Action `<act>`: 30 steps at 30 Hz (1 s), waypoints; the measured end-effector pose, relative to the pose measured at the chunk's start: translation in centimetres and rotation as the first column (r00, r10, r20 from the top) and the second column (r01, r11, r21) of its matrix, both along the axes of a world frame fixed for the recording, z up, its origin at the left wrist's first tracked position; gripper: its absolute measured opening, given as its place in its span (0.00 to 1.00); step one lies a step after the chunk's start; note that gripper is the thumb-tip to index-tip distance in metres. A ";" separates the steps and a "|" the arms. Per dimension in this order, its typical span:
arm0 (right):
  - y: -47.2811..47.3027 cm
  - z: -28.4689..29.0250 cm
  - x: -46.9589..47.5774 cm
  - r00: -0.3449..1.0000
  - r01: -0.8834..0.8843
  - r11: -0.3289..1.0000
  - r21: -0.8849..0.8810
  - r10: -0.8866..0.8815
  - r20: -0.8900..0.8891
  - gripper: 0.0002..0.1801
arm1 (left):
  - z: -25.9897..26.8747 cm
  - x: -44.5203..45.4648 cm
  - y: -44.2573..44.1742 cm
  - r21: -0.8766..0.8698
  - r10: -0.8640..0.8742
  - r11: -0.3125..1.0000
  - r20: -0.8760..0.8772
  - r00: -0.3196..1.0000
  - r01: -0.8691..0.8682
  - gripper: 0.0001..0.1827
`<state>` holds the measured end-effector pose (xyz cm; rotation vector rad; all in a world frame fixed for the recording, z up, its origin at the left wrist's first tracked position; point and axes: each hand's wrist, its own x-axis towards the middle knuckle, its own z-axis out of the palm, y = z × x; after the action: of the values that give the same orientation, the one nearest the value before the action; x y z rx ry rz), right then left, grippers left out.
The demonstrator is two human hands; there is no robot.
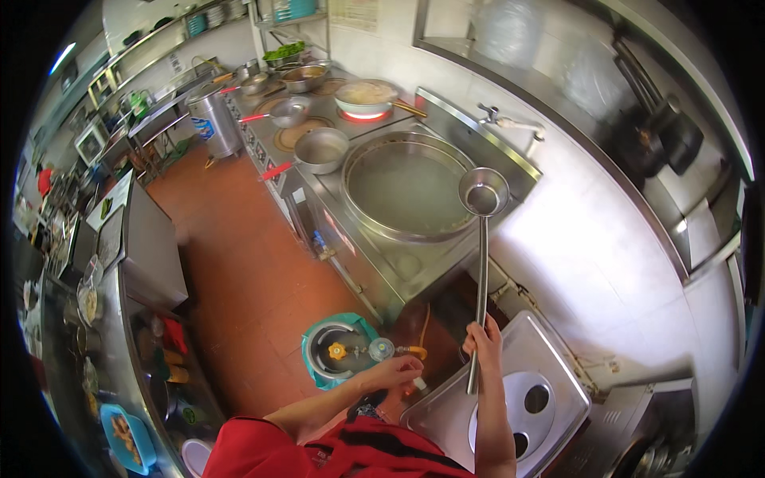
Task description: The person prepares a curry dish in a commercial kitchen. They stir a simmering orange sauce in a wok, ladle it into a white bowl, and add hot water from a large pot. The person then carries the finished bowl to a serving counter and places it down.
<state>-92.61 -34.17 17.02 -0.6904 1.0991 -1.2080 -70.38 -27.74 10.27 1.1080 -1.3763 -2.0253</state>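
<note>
My right hand (485, 340) grips the long metal handle of a ladle (482, 263) near its lower end. The ladle's round bowl (484, 197) hangs at the near right rim of a large steel pot (412, 185) set into the stove, which holds cloudy liquid. My left hand (401, 371) is loosely bent, with nothing visible in it. Below it on the floor stands a gas cylinder (326, 346) with a yellow valve knob and a regulator (381, 349); whether the hand touches it cannot be told.
A saucepan (321, 149) with a red handle and a pan (366, 95) over a glowing burner stand on the stove. A wall tap (490, 113) is behind the big pot. At my right is a metal unit with round openings (536, 399); a steel counter (134, 334) runs along the left.
</note>
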 end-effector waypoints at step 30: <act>2.7 -11.0 -0.7 0.997 -0.066 0.939 0.336 0.076 -0.018 0.18 | -4.8 -3.6 -22.3 -0.573 0.430 0.815 0.495 0.755 -0.088 0.23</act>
<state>-93.32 -31.48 5.99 -0.4815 1.2584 -0.9200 -74.02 -50.07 5.42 1.6448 -1.7864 -0.9904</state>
